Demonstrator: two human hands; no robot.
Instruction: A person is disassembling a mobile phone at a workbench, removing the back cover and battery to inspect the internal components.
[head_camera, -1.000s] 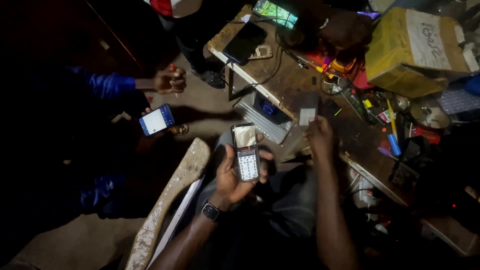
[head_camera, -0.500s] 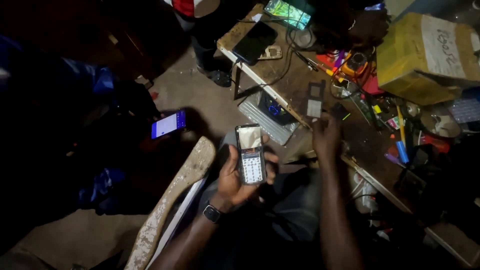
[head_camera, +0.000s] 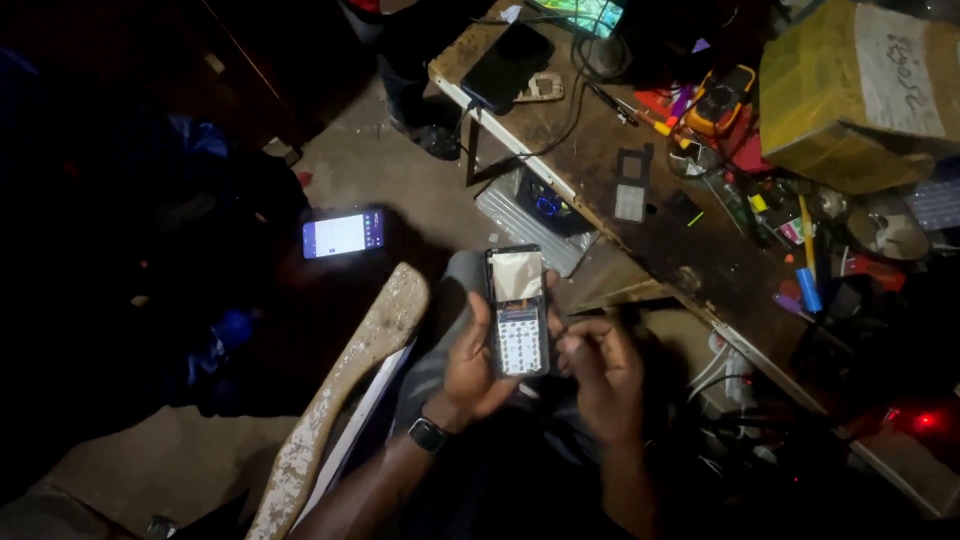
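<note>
Head view, dim workshop. At centre frame we see the left hand, a dark watch on its wrist, with its grip closed around a keypad phone held upright, pale screen above the keys. The right hand sits just beside the phone's right edge with fingers curled and loose; we cannot tell whether it touches or holds anything. A worn wooden desk runs diagonally across the upper right, carrying a black smartphone, a yellow multimeter, a cardboard box and scattered small tools. At left, a lit smartphone glows in the dark above the concrete floor; a pale wooden plank slants across the lower left.
</note>
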